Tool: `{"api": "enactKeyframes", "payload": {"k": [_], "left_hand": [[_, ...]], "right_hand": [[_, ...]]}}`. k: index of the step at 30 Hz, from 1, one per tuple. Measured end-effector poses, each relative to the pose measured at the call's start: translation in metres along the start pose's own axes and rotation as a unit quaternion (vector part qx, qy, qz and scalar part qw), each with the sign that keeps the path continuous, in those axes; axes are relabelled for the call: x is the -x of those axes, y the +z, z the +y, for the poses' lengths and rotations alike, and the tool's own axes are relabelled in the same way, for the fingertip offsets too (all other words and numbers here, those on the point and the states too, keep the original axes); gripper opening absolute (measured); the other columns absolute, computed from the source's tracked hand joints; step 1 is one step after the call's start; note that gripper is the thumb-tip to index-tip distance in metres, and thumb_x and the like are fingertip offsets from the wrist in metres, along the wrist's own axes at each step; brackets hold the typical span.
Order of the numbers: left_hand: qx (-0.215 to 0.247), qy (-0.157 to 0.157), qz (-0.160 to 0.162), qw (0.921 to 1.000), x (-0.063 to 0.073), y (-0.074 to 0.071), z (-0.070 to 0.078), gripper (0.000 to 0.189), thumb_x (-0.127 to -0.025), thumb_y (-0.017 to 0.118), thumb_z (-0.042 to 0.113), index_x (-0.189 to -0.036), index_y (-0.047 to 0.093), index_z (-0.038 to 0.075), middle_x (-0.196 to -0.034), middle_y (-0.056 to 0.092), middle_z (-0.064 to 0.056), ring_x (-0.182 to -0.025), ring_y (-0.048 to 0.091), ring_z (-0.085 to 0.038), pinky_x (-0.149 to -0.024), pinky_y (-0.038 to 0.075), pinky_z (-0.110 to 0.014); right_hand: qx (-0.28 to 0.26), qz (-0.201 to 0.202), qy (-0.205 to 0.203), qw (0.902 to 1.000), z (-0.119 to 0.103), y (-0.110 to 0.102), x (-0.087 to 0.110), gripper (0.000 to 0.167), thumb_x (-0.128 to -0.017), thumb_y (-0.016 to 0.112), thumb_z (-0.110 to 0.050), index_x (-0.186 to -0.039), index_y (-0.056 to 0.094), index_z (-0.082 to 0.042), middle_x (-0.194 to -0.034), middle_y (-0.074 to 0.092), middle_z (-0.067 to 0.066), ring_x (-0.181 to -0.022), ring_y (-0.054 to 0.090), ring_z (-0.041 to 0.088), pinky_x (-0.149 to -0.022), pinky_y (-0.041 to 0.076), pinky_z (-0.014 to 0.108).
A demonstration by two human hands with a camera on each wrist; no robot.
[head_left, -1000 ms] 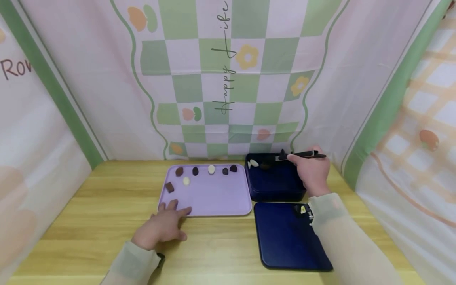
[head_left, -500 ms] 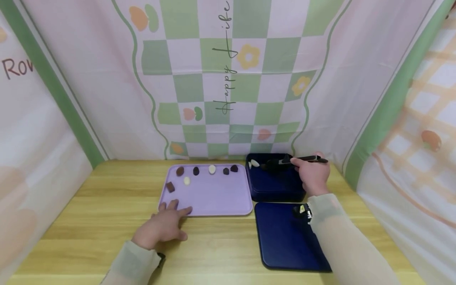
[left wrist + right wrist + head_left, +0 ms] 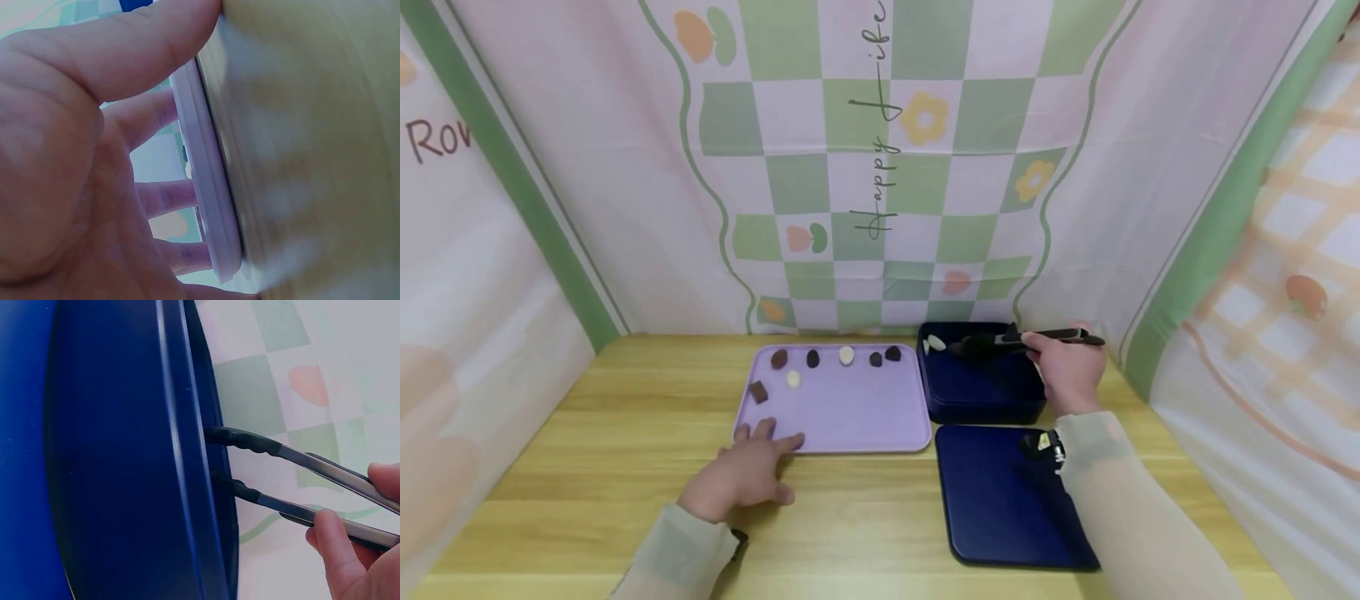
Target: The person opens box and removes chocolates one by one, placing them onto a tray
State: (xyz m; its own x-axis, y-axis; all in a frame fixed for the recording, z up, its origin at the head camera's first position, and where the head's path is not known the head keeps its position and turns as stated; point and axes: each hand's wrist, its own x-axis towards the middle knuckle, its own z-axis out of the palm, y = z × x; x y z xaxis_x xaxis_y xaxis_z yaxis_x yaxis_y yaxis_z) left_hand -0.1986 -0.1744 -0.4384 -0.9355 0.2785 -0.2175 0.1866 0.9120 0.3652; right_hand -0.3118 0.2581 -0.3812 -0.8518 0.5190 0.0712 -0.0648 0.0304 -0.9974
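Observation:
My right hand (image 3: 1071,375) grips a pair of tongs (image 3: 1056,336) with black tips and metal arms. The tips reach inside the dark blue box (image 3: 985,412), near its back left, where white pieces (image 3: 936,342) lie. In the right wrist view the arms of the tongs (image 3: 337,475) stand apart, and the box wall (image 3: 181,450) hides the ends of the tips. Whether they hold anything cannot be seen. My left hand (image 3: 741,475) rests with spread fingers on the near left edge of the lilac tray (image 3: 842,425); its thumb lies outside the rim.
Several small pieces sit on the tray, among them a brown oval (image 3: 778,359), a brown block (image 3: 758,392), a white oval (image 3: 846,356) and a dark lump (image 3: 892,353). A flat blue lid (image 3: 1000,508) lies before the box. Patterned curtain (image 3: 865,167) rises behind the table (image 3: 587,467).
The raised arm of the tongs has lowered into the box, and the tongs look narrower. My right hand has shifted slightly right and down. The left hand stays on the tray.

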Motion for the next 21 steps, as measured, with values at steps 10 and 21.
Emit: {"api": "enactKeyframes", "payload": {"k": [10, 21], "left_hand": [[0.001, 0.000, 0.002, 1.0000, 0.001, -0.001, 0.002, 0.080, -0.074, 0.086, 0.028, -0.147, 0.052, 0.018, -0.155, 0.024, -0.031, -0.136, 0.014, -0.064, -0.093, 0.021, -0.085], [0.000, 0.000, 0.002, 1.0000, 0.001, -0.001, 0.001, 0.080, -0.075, 0.086, 0.029, -0.147, 0.052, 0.018, -0.155, 0.024, -0.031, -0.136, 0.013, -0.064, -0.093, 0.021, -0.085]], "right_hand": [[-0.087, 0.008, 0.007, 0.9962, -0.010, -0.009, 0.005, 0.044, -0.072, 0.089, -0.005, -0.097, 0.053, -0.001, -0.089, 0.071, 0.010, -0.078, 0.073, 0.026, -0.066, 0.060, 0.032], [-0.177, -0.047, 0.055, 0.9815, -0.021, 0.026, 0.038, 0.042, -0.073, 0.087, 0.002, -0.098, 0.052, -0.002, -0.098, 0.068, 0.016, -0.078, 0.073, 0.028, -0.075, 0.060, 0.042]]}}
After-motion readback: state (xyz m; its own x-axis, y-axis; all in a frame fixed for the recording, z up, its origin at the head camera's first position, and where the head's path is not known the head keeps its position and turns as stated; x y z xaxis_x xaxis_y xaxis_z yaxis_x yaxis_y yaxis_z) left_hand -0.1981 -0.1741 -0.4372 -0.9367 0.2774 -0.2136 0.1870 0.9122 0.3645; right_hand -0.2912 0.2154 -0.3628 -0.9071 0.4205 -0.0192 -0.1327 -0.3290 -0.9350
